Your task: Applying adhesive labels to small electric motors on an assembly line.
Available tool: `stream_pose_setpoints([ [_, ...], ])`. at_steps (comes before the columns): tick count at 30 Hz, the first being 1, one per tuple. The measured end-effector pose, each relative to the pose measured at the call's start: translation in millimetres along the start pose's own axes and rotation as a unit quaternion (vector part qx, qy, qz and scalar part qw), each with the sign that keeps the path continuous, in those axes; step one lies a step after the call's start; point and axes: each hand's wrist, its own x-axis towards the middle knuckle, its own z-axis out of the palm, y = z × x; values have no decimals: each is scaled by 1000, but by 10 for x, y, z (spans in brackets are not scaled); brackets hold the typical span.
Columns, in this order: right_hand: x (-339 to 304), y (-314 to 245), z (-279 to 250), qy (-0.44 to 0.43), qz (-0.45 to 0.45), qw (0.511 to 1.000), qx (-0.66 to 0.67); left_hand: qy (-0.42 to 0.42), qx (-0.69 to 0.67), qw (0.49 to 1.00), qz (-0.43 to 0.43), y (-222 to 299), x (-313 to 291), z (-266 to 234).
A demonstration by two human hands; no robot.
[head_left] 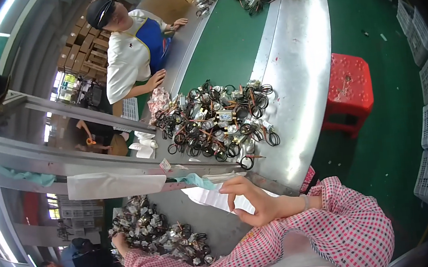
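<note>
Apparently the left hand (118, 241) meets wired parts (144, 220) toward the bench (172, 211)'s left edge, grip indeterminable; right hand (249, 200) curled loosely, empty. Lifting singly should spare tangled leads.

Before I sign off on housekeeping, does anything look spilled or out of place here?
Slightly: a few pale scraps lie loose on the green floor near the red plastic stool, like dropped litter. The stool's seat also looks speckled; whether that's debris or wear, I can't tell.
</note>
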Motion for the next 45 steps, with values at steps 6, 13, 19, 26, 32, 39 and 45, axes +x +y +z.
stream_pose_setpoints([
  [6, 9, -33, -55, 6, -32, 999, 3, 251, -2, 947, 200, 800, -733, -109],
  [13, 329, -452, -86, 112, -111, 979, 127, 156, -150, 876, 430, 2235, -2222, 52],
  [19, 694, -787, 163, 91, -100, 980, 146, -309, -689, 607, 247, 2744, -3862, 829],
  [26, 685, -986, 264, 247, -46, 959, 130, -389, -571, 650, 316, 2902, -4843, 1255],
  [32, 632, -1100, 158, 307, 17, 940, 147, -398, -510, 671, 362, 2867, -5004, 1412],
  [39, 593, -1096, 72, 264, 3, 949, 172, -376, -523, 682, 346, 2958, -5142, 1547],
  [45, 630, -1055, 41, 273, 5, 943, 189, -363, -507, 710, 329, 2976, -5139, 1529],
])
